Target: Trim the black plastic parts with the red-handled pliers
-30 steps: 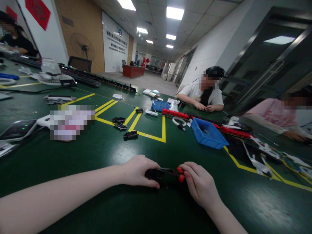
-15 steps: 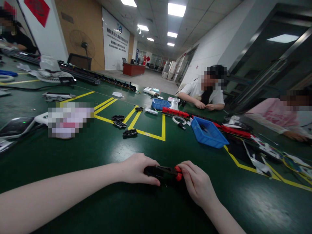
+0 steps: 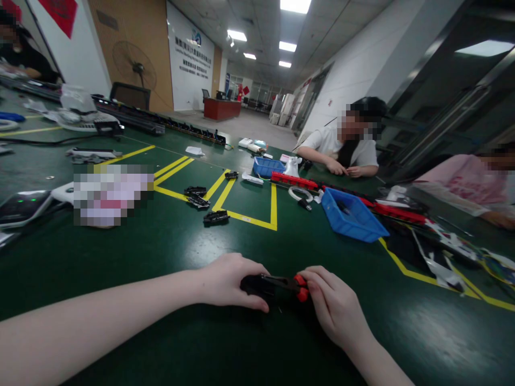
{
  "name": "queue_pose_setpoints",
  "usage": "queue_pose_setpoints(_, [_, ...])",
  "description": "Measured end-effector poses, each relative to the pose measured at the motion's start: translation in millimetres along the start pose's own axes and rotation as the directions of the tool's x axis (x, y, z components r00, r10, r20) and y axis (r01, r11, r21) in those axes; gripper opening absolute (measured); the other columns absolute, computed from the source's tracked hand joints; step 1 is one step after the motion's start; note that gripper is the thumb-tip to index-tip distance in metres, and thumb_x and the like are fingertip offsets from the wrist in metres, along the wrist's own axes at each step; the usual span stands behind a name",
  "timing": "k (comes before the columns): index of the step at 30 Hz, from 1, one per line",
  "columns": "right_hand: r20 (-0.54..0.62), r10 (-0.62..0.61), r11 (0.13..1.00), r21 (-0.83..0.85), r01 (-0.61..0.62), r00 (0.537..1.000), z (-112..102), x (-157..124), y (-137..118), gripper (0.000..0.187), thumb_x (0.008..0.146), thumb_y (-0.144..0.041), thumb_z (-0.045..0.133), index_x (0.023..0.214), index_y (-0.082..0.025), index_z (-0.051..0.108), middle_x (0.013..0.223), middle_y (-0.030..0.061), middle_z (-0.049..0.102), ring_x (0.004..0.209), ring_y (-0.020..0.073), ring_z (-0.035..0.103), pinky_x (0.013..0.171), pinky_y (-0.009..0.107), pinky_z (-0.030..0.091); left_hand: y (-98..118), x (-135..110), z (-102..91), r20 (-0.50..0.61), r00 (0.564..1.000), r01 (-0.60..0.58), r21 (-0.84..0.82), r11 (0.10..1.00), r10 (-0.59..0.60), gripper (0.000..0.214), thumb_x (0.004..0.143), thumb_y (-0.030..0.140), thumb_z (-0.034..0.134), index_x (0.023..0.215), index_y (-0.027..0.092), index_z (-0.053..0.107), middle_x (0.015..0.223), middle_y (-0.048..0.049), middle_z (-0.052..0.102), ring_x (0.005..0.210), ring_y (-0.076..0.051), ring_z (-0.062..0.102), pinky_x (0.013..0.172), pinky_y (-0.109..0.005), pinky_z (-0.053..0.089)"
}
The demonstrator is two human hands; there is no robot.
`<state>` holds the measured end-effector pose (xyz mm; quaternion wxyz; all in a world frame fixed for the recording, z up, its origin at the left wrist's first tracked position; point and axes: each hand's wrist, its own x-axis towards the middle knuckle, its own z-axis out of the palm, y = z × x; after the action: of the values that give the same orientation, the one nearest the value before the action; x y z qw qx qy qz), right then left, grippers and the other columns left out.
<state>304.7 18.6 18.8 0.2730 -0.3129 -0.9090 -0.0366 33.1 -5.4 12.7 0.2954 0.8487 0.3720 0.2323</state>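
Note:
A small black plastic part (image 3: 267,287) with a red piece (image 3: 301,287) at its right end lies on the green table (image 3: 169,252) close in front of me. My left hand (image 3: 227,281) is closed over the black part's left end. On the other side, my right hand (image 3: 336,305) pinches the red piece with its fingertips. Both hands rest on the table. The underside of the part is hidden by my fingers.
Several loose black parts (image 3: 216,217) lie by yellow tape lines (image 3: 249,221) further out. A blue bin (image 3: 351,217) stands to the right, with a second blue bin (image 3: 267,167) and long red pieces (image 3: 293,181) behind. Two people sit at the far right; another sits far left.
My hands and the black part have stayed in the same grip. The view has shifted slightly, little else differs.

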Motion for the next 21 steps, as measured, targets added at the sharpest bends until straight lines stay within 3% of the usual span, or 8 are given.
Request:
queue_pose_setpoints(10, [-0.032,-0.071,0.997,-0.043,0.070,0.997,0.7,1.0,2.4,0.024,0.097,-0.020,0.041,0.100,-0.016,0.064,0.094,0.0091,0.068,0.077,0.0158,0.065,0.066,0.028,0.053,-0.1,1.6,-1.1,-0.004,1.000,0.007,-0.033,0.999,-0.008,0.045,0.080,0.053,0.072,0.114,0.024,0.066,0.088,0.0000,0.071,0.077,-0.016,0.063,0.067,-0.023,0.040])
queue_pose_setpoints(21, [-0.044,-0.047,0.998,-0.039,0.046,0.998,1.4,0.3,2.8,0.025,0.096,-0.021,0.041,0.099,-0.016,0.065,0.094,0.0088,0.069,0.076,0.0164,0.065,0.065,0.029,0.052,1.4,0.0,-2.2,0.012,1.000,0.022,-0.036,0.999,-0.022,0.043,0.082,0.054,0.070,0.112,0.023,0.066,0.088,0.0003,0.070,0.075,-0.015,0.062,0.064,-0.023,0.038])
